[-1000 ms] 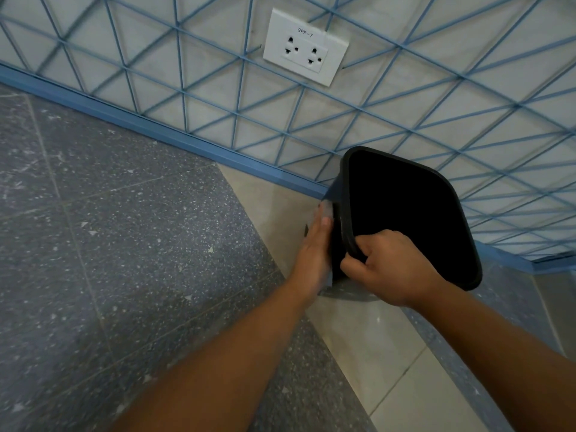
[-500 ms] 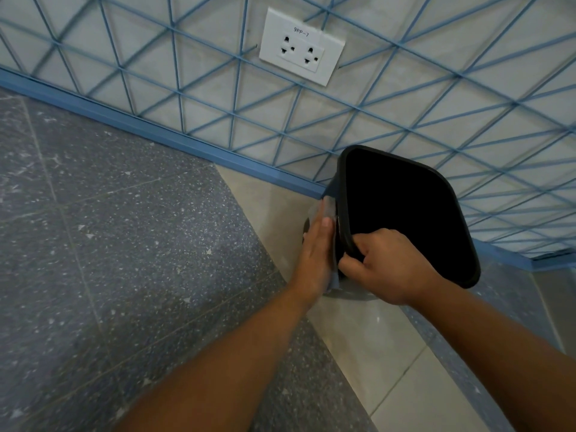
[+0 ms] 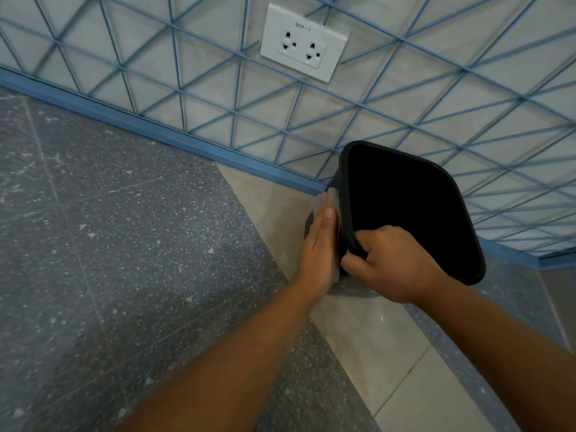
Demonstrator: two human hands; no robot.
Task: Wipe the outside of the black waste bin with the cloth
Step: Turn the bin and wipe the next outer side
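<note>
Head view: wiping is in hand. Your left hand (image 3: 319, 247), fingers straight, presses the cloth (image 3: 331, 199) flat against the left outer wall of the black waste bin (image 3: 461, 244), which stands on the floor (image 3: 124, 244) by the wall. Your right hand (image 3: 391, 265) grips the near rim, fingers curled over it. Next, judged: turn the bin to reach unwiped sides, holding the rim firm. Bin: smooth plastic, rounded-square mouth. Cloth: pale, thin. Floor: speckled grey tile beside plain beige.
</note>
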